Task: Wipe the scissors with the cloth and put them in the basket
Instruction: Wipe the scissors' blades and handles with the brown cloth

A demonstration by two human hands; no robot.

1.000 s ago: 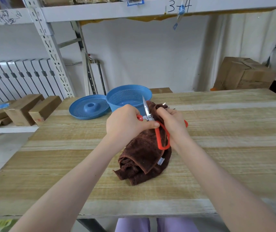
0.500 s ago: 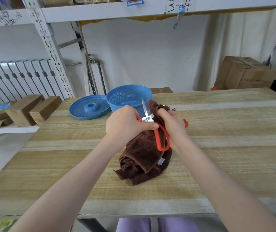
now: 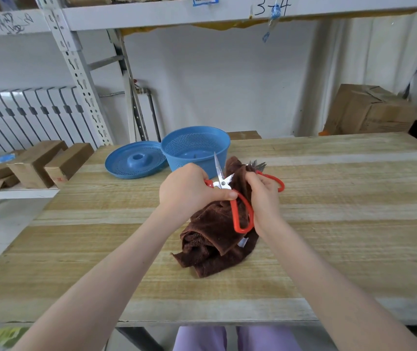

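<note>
The brown cloth (image 3: 212, 239) lies bunched on the table (image 3: 341, 224). Above it, the left hand (image 3: 187, 190) grips the red-handled scissors (image 3: 223, 183) near the pivot. The right hand (image 3: 265, 201) clenches cloth around one blade. The blue basket (image 3: 194, 145) stands just behind.

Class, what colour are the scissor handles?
Red-orange, on the scissors, clearest in the head view.

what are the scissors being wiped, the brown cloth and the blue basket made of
Scissors: blades look like bare polished steel, bright and reflective; the loop handles seem smooth red-orange plastic.
Cloth: soft fuzzy pile, probably microfibre or terry, matte and limp in its folds.
Basket: apparently moulded plastic, uniform blue with a slight sheen and finely perforated walls.
</note>
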